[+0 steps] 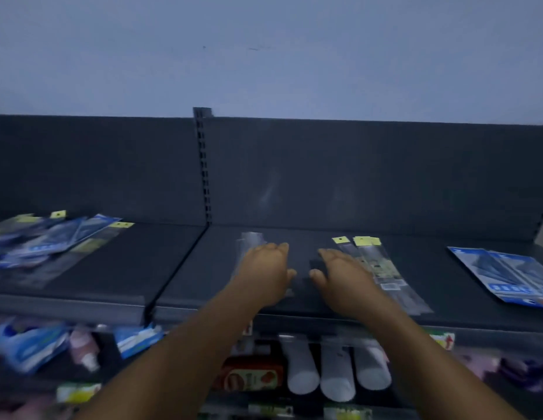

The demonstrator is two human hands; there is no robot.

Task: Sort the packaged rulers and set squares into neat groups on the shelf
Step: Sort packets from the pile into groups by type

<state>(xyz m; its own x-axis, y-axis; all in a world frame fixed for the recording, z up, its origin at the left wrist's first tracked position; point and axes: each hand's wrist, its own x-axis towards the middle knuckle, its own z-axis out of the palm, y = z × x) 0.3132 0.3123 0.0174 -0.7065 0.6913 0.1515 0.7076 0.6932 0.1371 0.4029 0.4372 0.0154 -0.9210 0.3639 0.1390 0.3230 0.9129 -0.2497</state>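
head: clear ruler pack (251,241) under left hand (265,268).

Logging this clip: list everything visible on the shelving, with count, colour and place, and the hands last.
Dark grey metal shelf: one, spans the frame.
Blue-and-clear packets, yellow tags: loose pile, count unclear, shelf far left.
Clear ruler packets, yellow tags: about three, beside right hand.
Clear packet: one, blurred, under left hand.
Blue card packets: a few overlapping, shelf far right.
White tubes: three, lower shelf.
Left hand: flat on clear packet.
Right hand: flat, fingers straight, at the ruler packets' edge.
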